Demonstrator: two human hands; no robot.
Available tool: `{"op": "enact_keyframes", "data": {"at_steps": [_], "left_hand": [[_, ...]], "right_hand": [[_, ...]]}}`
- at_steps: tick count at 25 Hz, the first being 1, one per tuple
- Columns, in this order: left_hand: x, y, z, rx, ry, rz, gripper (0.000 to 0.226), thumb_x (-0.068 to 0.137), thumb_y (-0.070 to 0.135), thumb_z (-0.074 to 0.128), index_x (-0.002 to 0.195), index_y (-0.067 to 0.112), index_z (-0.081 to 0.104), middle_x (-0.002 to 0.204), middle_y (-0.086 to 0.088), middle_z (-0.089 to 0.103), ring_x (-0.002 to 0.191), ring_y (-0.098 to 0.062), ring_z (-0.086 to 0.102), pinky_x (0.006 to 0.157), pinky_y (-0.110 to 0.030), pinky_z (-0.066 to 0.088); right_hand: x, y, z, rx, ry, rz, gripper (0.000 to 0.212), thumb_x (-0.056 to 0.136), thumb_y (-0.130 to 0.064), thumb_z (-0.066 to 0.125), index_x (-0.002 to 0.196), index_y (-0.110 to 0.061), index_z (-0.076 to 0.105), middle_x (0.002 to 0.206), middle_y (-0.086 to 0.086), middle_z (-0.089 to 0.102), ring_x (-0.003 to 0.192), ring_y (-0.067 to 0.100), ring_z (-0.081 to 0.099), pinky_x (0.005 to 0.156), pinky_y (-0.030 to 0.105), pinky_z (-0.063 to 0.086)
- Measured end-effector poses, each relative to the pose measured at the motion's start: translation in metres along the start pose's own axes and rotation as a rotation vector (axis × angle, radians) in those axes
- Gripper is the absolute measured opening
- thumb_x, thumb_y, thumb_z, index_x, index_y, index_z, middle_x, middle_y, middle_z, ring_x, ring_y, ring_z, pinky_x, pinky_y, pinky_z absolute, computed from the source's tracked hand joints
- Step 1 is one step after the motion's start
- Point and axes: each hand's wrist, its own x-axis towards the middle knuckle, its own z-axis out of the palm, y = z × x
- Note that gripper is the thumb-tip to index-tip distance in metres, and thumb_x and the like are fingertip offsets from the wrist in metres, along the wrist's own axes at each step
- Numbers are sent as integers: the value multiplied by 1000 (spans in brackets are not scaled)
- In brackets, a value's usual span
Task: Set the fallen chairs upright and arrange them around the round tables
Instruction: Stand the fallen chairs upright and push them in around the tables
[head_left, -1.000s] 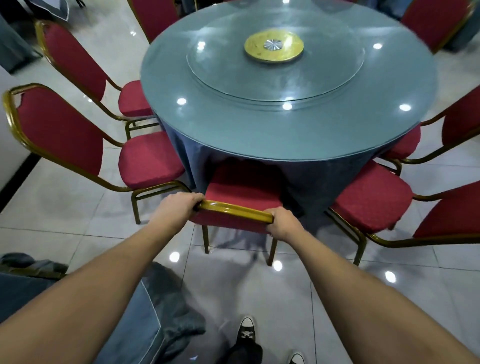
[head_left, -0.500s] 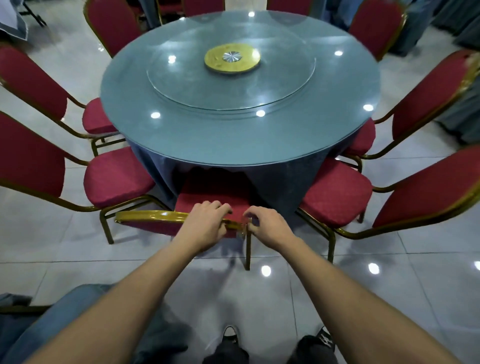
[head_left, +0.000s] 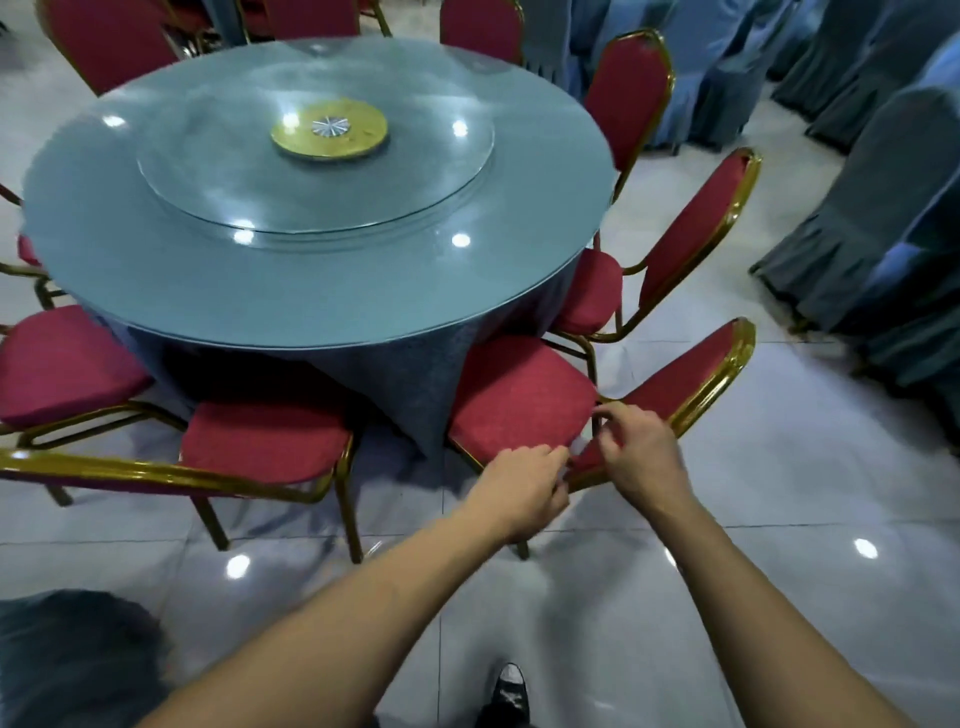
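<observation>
A round table (head_left: 311, 291) with a glass top and blue cloth stands ahead, ringed by upright red chairs with gold frames. My hands are at the chair on the near right (head_left: 519, 400), whose seat is tucked against the cloth. There my left hand (head_left: 524, 483) grips the seat's rear edge, and my right hand (head_left: 639, 452) curls round the lower part of the backrest. To the left stands another red chair (head_left: 260, 436), pushed under the table, with neither hand on it.
More red chairs stand at the right (head_left: 691, 223), far right (head_left: 628, 88) and left (head_left: 57, 364). Chairs in blue-grey covers (head_left: 872, 218) crowd the right side. A grey-blue cloth (head_left: 67, 660) lies at bottom left. The tiled floor (head_left: 779, 519) is glossy.
Both hands have let go of the back rail of the chair under the table and moved right onto the neighbouring chair. My view has swung right.
</observation>
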Motion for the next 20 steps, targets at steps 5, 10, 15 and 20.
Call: {"op": "enact_keyframes", "data": {"at_steps": [5, 10, 15, 20], "left_hand": [[86, 102, 55, -189, -138, -63, 69, 101, 36, 51, 158, 16, 18, 153, -14, 37, 132, -38, 44, 109, -51, 41], [147, 114, 94, -258, 187, -304, 62, 92, 24, 67, 143, 21, 32, 135, -11, 39, 123, -35, 43, 102, -50, 44], [168, 87, 111, -343, -8, -372, 72, 94, 13, 62, 155, 31, 28, 137, -17, 56, 119, -42, 57, 97, -53, 50], [121, 74, 112, -368, 61, -397, 69, 88, 11, 64, 149, 31, 39, 123, -12, 66, 108, -37, 64, 89, -43, 51]], "right_hand": [[19, 127, -47, -83, -17, 331, 52, 103, -34, 48, 152, -19, 39, 156, 11, 41, 142, 32, 40, 113, 51, 35], [30, 164, -33, 278, -223, 266, 55, 106, -39, 39, 159, -27, 24, 160, 2, 37, 143, 29, 39, 113, 50, 35], [74, 174, -30, 601, -166, 561, 66, 102, -55, 42, 158, -27, 22, 160, 6, 35, 145, 34, 35, 114, 56, 33], [94, 145, -26, 1115, -221, 737, 40, 97, -39, 61, 129, -21, 47, 96, 4, 65, 105, 24, 65, 87, 58, 55]]}}
